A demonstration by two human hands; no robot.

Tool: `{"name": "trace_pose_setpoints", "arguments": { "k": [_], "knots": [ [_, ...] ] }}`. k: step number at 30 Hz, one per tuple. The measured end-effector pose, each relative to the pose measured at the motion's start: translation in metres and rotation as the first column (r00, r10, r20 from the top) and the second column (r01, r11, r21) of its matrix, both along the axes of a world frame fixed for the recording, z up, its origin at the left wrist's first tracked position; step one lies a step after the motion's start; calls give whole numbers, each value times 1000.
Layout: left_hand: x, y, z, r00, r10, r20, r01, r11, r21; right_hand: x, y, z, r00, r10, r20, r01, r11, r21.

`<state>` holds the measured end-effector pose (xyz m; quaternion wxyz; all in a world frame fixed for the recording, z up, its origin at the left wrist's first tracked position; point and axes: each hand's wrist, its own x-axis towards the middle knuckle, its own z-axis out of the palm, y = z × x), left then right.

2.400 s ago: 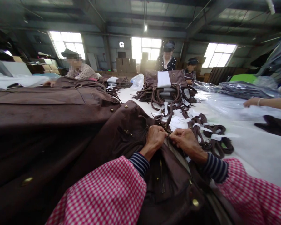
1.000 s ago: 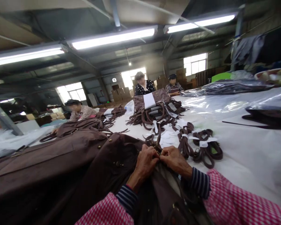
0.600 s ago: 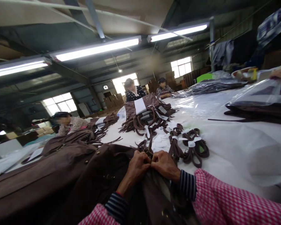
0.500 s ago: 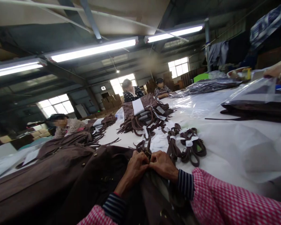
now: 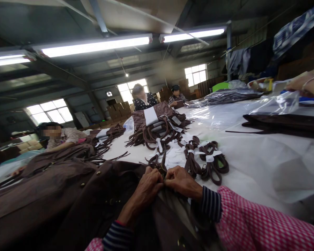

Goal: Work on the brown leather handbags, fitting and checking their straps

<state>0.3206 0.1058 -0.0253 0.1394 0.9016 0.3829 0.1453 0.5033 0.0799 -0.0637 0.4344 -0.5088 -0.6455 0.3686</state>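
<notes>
A dark brown bag (image 5: 115, 188) with brass-coloured fittings lies in front of me. My left hand (image 5: 148, 184) is closed with its fingertips at the bag's upper edge. Against it, my right hand (image 5: 182, 180) is closed in a pinch at the same spot. A brown strap (image 5: 162, 161) and a bit of metal show just beyond my fingers; my fingers mostly hide the part they grip. To the right of the strap lie coiled brown straps (image 5: 192, 162) bound with white bands.
A stack of brown bags (image 5: 141, 120) with white wraps stands further back. More bags (image 5: 65, 157) lie at left. Plastic-wrapped goods (image 5: 232, 96) rest at back right. A co-worker's hand (image 5: 307, 82) holds clear plastic at right. Several people sit around the white-covered table (image 5: 248, 157).
The view has shifted slightly. My hands stay together at the bag's edge, the left forearm a little lower. At right, the co-worker's hand and the clear plastic have moved; the person at left reaches forward.
</notes>
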Motion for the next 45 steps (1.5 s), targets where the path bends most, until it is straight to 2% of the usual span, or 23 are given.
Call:
{"name": "trace_pose_setpoints", "arguments": {
  "k": [3, 6, 11, 18, 22, 25, 28, 32, 37, 40, 43, 45],
  "knots": [
    [-2, 0, -2, 999, 12, 41, -11, 999, -36, 3, 2, 0, 988, 91, -126, -102, 991, -86],
    [-3, 1, -4, 999, 21, 40, -20, 999, -41, 4, 2, 1, 977, 100, -188, -123, 986, -115],
    [-5, 1, -5, 998, 21, 61, -19, 999, -42, 2, -4, 2, 976, 83, -200, -98, 993, -66],
    [-10, 3, -6, 981, 91, 170, -60, 982, -180, 2, -6, 2, 951, 146, -273, -166, 985, -54],
    [-7, 1, -5, 971, 139, 193, -110, 982, -152, 7, -6, 7, 938, 173, -300, -198, 979, -56],
    [-4, -3, 1, 937, 207, 281, -152, 967, -204, 9, -7, 11, 931, 180, -316, -220, 971, -95],
    [-2, -5, 8, 859, 271, 434, -136, 938, -318, 9, -7, 14, 920, 186, -346, -254, 954, -161],
    [4, -8, 5, 796, 310, 520, -126, 925, -358, 8, -7, 16, 861, 180, -475, -299, 936, -186],
    [12, -9, -4, 798, 341, 497, -242, 936, -254, 9, -7, 15, 732, 194, -653, -360, 924, -128],
    [11, -11, 0, 796, 371, 479, -266, 924, -274, 5, -7, 13, 754, 192, -628, -329, 938, -108],
    [7, -14, 5, 793, 370, 485, -215, 914, -345, 1, -6, 10, 819, 183, -544, -258, 964, -64],
    [6, -15, 5, 786, 358, 503, -168, 908, -384, 1, -7, 10, 879, 150, -453, -165, 986, 7]
  ]
}}
